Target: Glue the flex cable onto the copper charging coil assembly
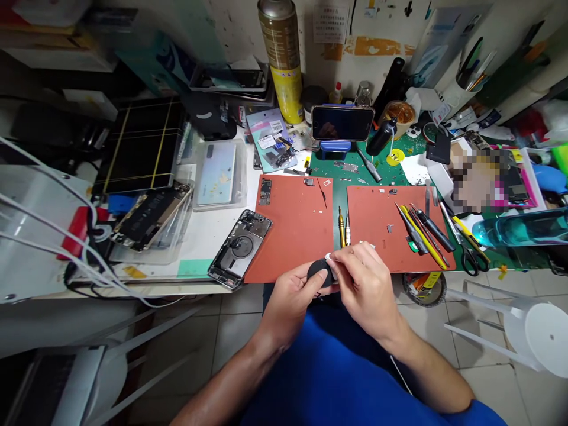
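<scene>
In front of my body, at the table's near edge, my left hand (293,294) is closed on a flat, dark, rounded piece (318,272) whose kind I cannot make out. My right hand (367,291) pinches at the right edge of that piece, where a tiny white bit (328,257) shows by the fingertips. Fingers hide much of both. Left of my hands, an opened phone housing (240,244) lies tilted over the edge of a reddish-brown mat (293,236). Just beyond the hands lie a gold screwdriver (341,227) and a silver screwdriver (347,228).
A second mat (370,219) carries a yellow tool (421,234), other slim tools and small parts. Scissors (473,258) lie to its right. A phone (342,123) stands in a blue holder, with a tall spray can (284,65) behind. White cables (84,236) hang at left.
</scene>
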Demonstrator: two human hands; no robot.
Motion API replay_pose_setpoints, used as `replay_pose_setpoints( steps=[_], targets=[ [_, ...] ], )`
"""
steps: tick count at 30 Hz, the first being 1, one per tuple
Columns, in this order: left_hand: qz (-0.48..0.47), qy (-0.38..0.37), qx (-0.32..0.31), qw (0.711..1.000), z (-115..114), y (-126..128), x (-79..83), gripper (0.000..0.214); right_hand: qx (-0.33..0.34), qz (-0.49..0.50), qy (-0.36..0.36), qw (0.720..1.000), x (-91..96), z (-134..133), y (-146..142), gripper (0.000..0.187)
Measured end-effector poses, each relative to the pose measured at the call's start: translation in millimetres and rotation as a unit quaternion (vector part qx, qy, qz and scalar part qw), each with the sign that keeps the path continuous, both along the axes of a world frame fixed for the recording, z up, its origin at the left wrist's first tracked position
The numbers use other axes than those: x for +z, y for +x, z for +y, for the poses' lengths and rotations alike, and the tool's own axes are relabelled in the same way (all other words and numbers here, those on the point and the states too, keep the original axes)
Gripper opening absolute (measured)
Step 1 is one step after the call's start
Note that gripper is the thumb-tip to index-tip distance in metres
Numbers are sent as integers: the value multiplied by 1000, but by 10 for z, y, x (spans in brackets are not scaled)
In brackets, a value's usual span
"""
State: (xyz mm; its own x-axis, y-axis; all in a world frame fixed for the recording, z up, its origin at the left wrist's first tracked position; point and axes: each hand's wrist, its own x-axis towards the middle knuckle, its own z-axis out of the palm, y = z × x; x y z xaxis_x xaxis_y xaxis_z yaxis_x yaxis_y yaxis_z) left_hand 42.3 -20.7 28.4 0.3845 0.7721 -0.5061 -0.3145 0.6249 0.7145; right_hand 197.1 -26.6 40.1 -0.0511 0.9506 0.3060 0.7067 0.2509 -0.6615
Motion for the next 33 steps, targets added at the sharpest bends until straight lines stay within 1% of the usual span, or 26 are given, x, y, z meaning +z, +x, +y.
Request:
replay_pose_setpoints(
  steps=[2,4,5,7,9,10,12,14,16,18,20,23,24,26,28,29,31,33],
  targets=[
    [5,-4,3,1000,5,-8,23,31,-32,-16,13,999,31,-10,25,13],
    [6,-15,5,1000,13,-14,40,30,-69,-5,18,997,72,-25,61,13],
    [5,-19,3,1000,17,-16,45,30,-69,4,16,997,90,-33,76,13],
    [3,-23,1,1000,23,-15,46,30,-30,10,2,1000,106,-42,91,15],
    [1,-21,3,1000,26,-10,39,31,17,-13,-6,1000,91,-37,76,17],
    [4,-17,4,1000,26,-8,33,32,28,-28,-5,999,75,-29,59,18],
    [12,-10,8,1000,24,-4,20,34,22,-46,0,999,41,-8,21,18],
    [15,-9,9,1000,18,-3,12,35,9,-38,2,999,18,5,-6,17],
    [11,-16,9,1000,10,-5,10,35,20,-29,-4,999,12,2,-9,17],
    [8,-17,11,1000,2,-7,17,34,36,-40,-12,998,24,-15,16,20],
    [9,-15,19,1000,-1,-12,32,33,16,-59,-11,998,60,-42,67,21],
    [12,-24,27,999,11,-19,61,32,-54,-40,5,998,147,-84,151,18],
    [12,-28,27,999,19,-19,69,32,-60,-23,8,998,171,-94,165,17],
    [6,-30,23,999,32,-10,79,31,-36,1,6,999,185,-97,153,17],
    [-1,-24,19,1000,35,6,79,29,-1,-7,-2,1000,155,-76,100,19],
    [-3,-22,18,1000,32,14,78,30,2,-22,-6,1000,133,-61,72,19],
    [-2,-21,17,1000,18,24,76,31,-23,-47,-8,999,109,-40,48,19],
    [4,-25,18,1000,3,22,73,32,-72,-30,0,997,135,-65,98,17]
  ],
)
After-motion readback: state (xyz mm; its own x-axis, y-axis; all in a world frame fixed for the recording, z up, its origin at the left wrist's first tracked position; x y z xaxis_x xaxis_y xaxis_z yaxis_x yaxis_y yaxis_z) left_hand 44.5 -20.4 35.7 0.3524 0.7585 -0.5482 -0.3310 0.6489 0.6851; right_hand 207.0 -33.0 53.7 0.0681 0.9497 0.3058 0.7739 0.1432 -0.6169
